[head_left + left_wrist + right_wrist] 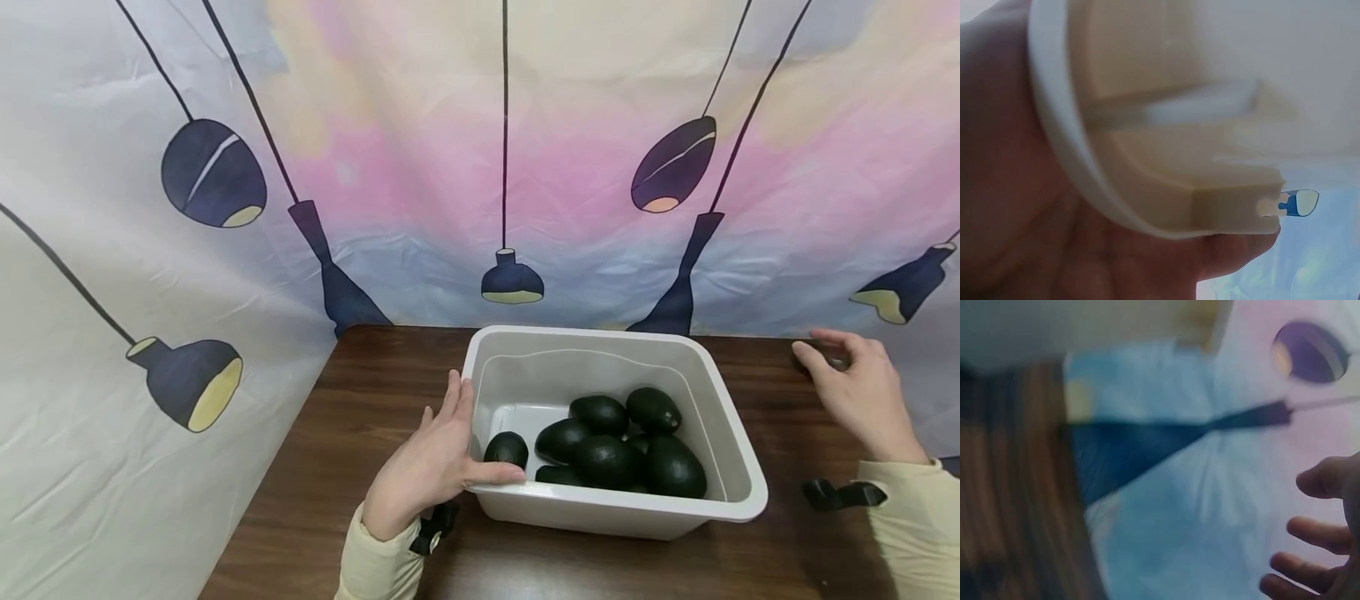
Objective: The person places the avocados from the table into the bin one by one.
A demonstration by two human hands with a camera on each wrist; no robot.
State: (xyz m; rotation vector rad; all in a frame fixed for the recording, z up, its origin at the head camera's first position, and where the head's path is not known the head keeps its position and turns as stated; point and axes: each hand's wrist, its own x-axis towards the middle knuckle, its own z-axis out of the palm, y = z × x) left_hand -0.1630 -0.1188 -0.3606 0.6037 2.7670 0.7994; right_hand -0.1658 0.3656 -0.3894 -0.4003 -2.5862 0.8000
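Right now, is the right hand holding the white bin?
No, the right hand hovers open beside the white bin, apart from it; only the left hand grips its rim.

1. A dark brown wood-grain tabletop [360, 433] carries everything.
2. A white plastic bin [738, 467] stands directly on it, near the middle.
3. Left of the bin, bare wood reaches a printed backdrop cloth [150, 333].
4. Behind the bin, the wood meets the same cloth.

Head view bright, even, edges bowed; both wrist views blurred.
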